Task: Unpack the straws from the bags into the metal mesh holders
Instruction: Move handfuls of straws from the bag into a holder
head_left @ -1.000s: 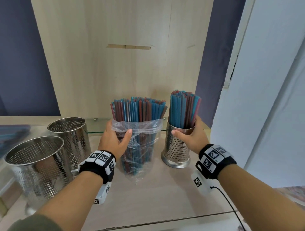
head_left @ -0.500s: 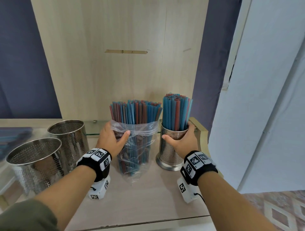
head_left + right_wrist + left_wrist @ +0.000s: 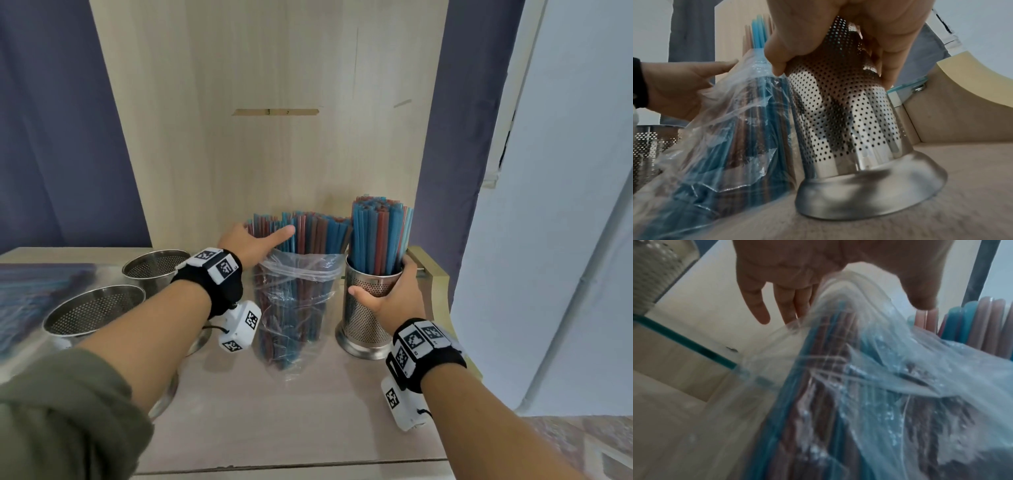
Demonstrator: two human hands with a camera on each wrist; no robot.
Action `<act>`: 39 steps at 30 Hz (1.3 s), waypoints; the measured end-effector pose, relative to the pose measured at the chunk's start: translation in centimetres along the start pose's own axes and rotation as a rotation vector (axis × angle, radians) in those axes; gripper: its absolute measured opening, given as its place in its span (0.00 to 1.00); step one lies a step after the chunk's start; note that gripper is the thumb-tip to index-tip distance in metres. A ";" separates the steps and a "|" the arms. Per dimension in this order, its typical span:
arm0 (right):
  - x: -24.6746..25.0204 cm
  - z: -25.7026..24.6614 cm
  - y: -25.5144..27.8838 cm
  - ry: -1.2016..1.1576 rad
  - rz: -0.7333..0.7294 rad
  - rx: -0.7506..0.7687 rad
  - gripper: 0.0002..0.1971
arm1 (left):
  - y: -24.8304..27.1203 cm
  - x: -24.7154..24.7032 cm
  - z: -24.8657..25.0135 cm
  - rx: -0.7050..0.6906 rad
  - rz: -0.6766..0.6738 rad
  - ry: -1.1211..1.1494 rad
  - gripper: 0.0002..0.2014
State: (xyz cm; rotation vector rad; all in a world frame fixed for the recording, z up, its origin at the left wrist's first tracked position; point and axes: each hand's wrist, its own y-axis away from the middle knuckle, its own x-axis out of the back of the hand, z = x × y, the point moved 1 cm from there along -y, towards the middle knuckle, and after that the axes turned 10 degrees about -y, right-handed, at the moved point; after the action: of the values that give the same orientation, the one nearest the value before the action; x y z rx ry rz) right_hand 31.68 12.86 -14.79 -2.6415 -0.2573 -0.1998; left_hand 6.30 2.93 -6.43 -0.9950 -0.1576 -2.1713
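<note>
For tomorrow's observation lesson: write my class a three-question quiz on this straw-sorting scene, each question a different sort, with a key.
1. True or false: the right hand grips a holder full of straws.
2. How many empty holders stand at the left?
3. The left hand touches: A) straws in the bag B) an empty holder C) the wall.

Key: 1 true; 2 two; 3 A.

Likely a home: wooden shelf unit (image 3: pixel 274 154), purple curtains (image 3: pixel 61 137), patterned rug (image 3: pixel 589 442).
</note>
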 end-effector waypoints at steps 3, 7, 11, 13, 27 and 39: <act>-0.1 0.3 -0.2 -0.004 0.010 0.010 0.50 | 0.9 -0.8 0.9 -0.006 0.039 -0.074 0.74; -0.3 0.5 -0.3 0.003 0.015 0.002 0.51 | 5.1 -3.8 3.5 -0.127 0.218 -0.327 0.82; -0.4 0.7 -0.3 0.003 0.023 0.005 0.53 | 4.4 -5.9 4.7 -0.045 0.254 -0.393 0.83; -0.4 0.8 -0.4 -0.005 0.023 -0.001 0.53 | 3.6 -5.7 4.9 0.006 0.280 -0.368 0.82; -0.4 1.3 -0.7 -0.033 0.010 -0.017 0.54 | 1.0 -3.0 1.4 0.186 0.236 -0.104 0.67; -0.5 1.6 -0.7 -0.015 0.022 -0.027 0.57 | -0.1 -1.6 -1.5 0.159 0.041 -0.305 0.58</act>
State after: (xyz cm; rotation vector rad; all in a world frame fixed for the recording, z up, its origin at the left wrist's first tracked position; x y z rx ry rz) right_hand 31.15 14.15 -15.95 -2.6724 -0.2325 -0.1772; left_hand 6.05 3.36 -8.60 -1.2197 -0.4420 -1.9264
